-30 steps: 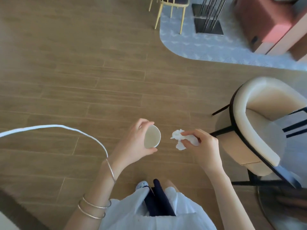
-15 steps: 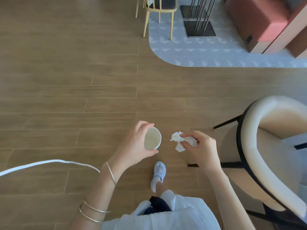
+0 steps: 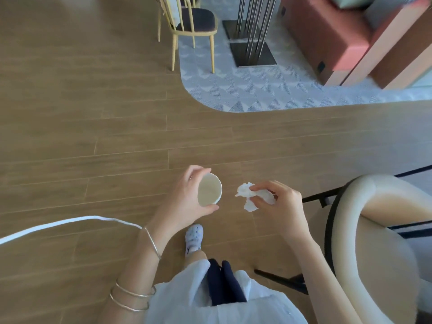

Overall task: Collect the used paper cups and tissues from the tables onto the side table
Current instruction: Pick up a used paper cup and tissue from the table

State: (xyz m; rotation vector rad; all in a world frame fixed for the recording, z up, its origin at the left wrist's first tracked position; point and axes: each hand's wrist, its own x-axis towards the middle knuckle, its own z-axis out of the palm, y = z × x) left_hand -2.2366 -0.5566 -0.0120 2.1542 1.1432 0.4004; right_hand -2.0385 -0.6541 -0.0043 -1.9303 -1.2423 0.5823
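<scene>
Paper cup (image 3: 209,192) gripped by left hand (image 3: 184,199), crumpled tissue (image 3: 251,197) pinched by right hand (image 3: 282,206)

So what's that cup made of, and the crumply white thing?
The cup looks like paper, probably: thin rim, matte off-white inside. The tissue looks like thin soft paper: matte white, wrinkled all over, with ragged edges.

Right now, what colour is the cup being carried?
Off-white; the paper cup, gripped by the left hand, shows best in the head view.
</scene>
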